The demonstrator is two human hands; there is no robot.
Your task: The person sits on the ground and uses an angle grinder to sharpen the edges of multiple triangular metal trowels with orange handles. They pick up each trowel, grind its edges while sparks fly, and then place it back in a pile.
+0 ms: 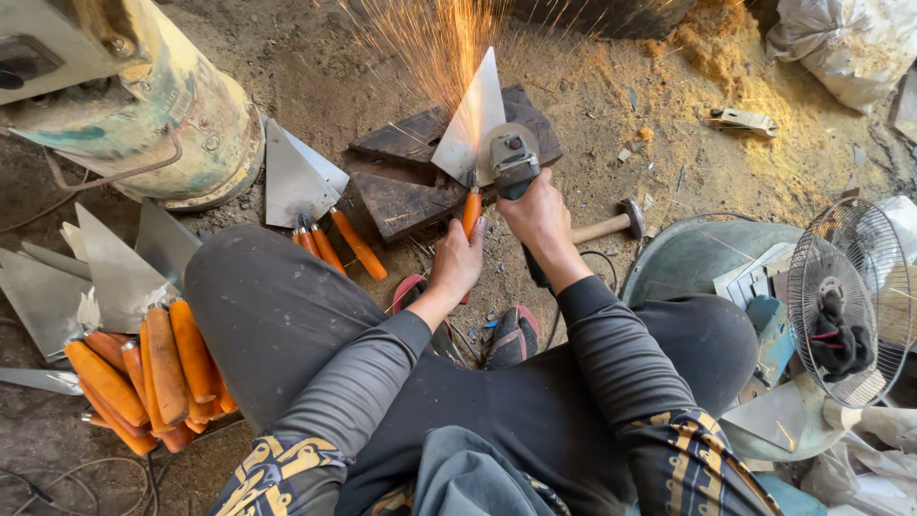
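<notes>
While sparks fly up and away over the dirt floor (287,67), the person sits low with knees spread, and most of the work lies in heaps around them: a big pile (143,373) of finished-looking trowels with orange handles at the left knee, a few flat steel blanks (43,296) beyond it, and a smaller bunch (320,205) just ahead of the left leg. Judging by those heaps, many blades seem already handled and only a few are left, though I cannot tell which heap is the ground one. The trowel (470,119) now in work rests on a dark wood block (401,191) between the feet, point away, its triangular blade bright and clean. The left hand (458,258) is clenched round its orange handle, pinning it to the block. The right hand (537,218) grips the grinder (513,158) tight, disc pressed to the blade's right edge. A hammer (611,225) lies just beside that hand, and a fan (845,301) stands to the right.
</notes>
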